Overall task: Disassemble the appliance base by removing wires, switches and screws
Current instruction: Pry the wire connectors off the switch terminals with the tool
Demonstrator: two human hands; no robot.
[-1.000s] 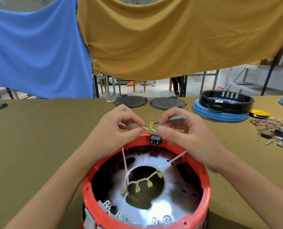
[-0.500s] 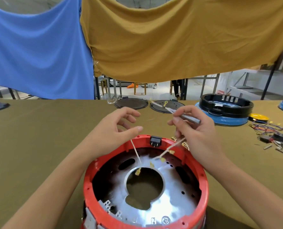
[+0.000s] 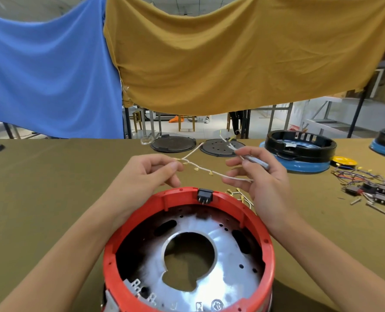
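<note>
A round red appliance base (image 3: pixel 268 251) stands open in front of me, with a silver metal plate (image 3: pixel 229 273) inside and a black switch (image 3: pixel 205 196) clipped in its far rim. Above and beyond it, a white wire harness (image 3: pixel 214 172) with small brass terminals stretches between my hands, clear of the base. My left hand (image 3: pixel 146 176) pinches one end of it. My right hand (image 3: pixel 263 179) holds the other end together with a grey tube-shaped part (image 3: pixel 258 162).
More brass terminals and white wire (image 3: pixel 241 197) lie just right of the base. Two black round plates (image 3: pixel 173 144) sit at the table's far side, a black-and-blue base (image 3: pixel 299 152) at the right, and a pile of wires, switches and screws (image 3: pixel 367 188) far right.
The white wire harness has come up out of the red base and now hangs stretched between both hands above the table. Both hands rose and moved apart.
</note>
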